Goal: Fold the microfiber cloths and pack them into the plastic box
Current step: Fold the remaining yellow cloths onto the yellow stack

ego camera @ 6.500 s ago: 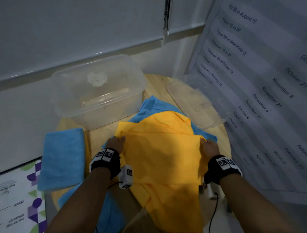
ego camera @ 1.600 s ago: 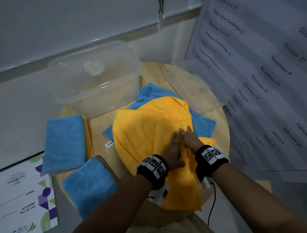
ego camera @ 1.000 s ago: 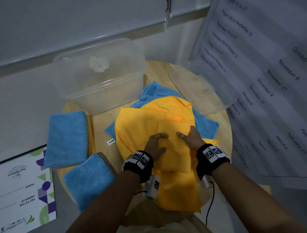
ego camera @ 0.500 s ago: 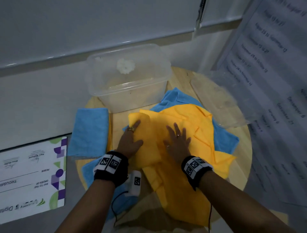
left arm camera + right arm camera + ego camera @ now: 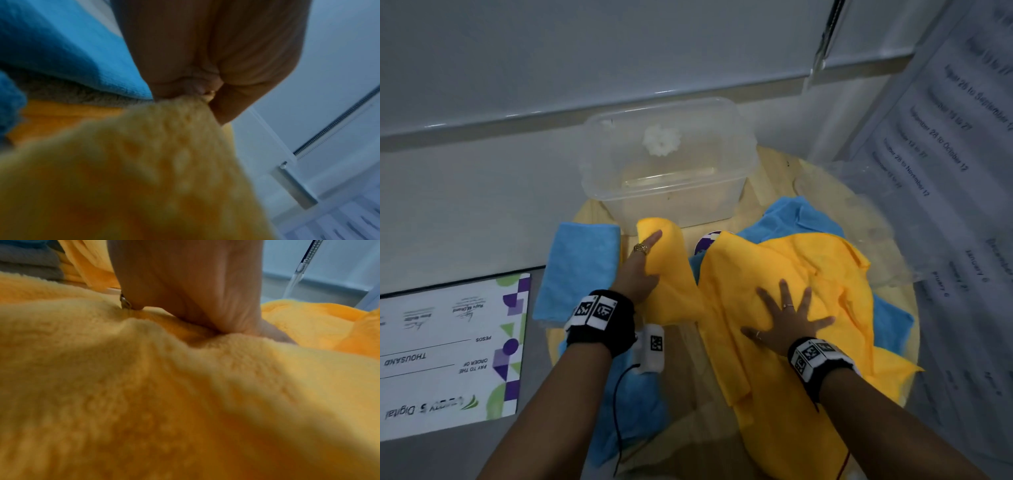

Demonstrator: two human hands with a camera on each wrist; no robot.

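Folded yellow cloth (image 5: 671, 267), just before the plastic box (image 5: 667, 164): soft, light, limp. Left hand (image 5: 635, 274) clasps its edge; right hand (image 5: 787, 322) lies flat, fingers spread, on the yellow pile (image 5: 808, 260). Best taken across the fold.

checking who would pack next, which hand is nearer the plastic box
Left. The left hand holds a folded yellow cloth just in front of the plastic box; the right hand lies flat on the yellow pile, farther back.

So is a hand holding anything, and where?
The left hand grips the folded yellow cloth along its left edge. The right hand holds nothing; it presses flat on the yellow pile.
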